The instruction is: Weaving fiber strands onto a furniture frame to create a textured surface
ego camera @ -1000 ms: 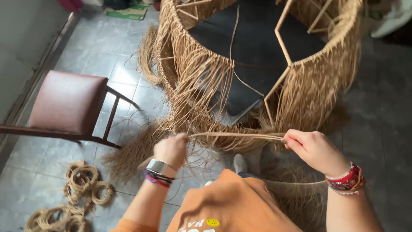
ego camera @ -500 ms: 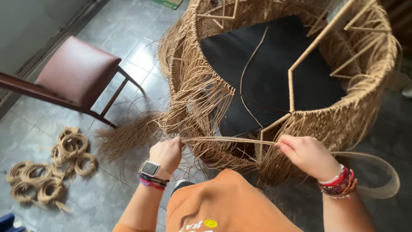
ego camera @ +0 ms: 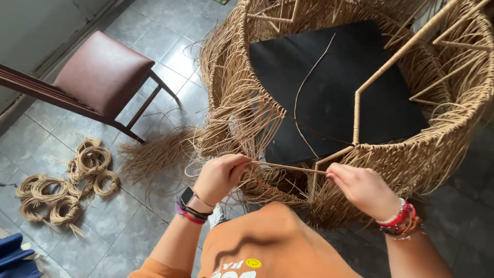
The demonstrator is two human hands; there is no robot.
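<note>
My left hand [ego camera: 220, 176] and my right hand [ego camera: 361, 188] each pinch one end of a thin tan rattan strand [ego camera: 288, 167], stretched level between them. The strand lies against the near rim of a large round woven rattan frame [ego camera: 231, 103] with loose strands hanging from its wall. Inside the frame lies a black panel [ego camera: 334, 87], crossed by a wrapped tan rod [ego camera: 381, 67] and a loose curved strand [ego camera: 303, 92]. A watch and bands circle my left wrist; red bracelets circle my right.
A wooden chair with a maroon seat [ego camera: 100, 77] stands at the left on the grey tiled floor [ego camera: 154, 51]. Several coils of rattan [ego camera: 67, 185] lie near it, with a heap of loose fibres [ego camera: 157, 154] by the frame. A blue object [ego camera: 13, 255] shows at the bottom left.
The view has shifted so the frame sits higher and more to the right. Both hands keep the strand taut and have drawn closer to the frame's near rim.
</note>
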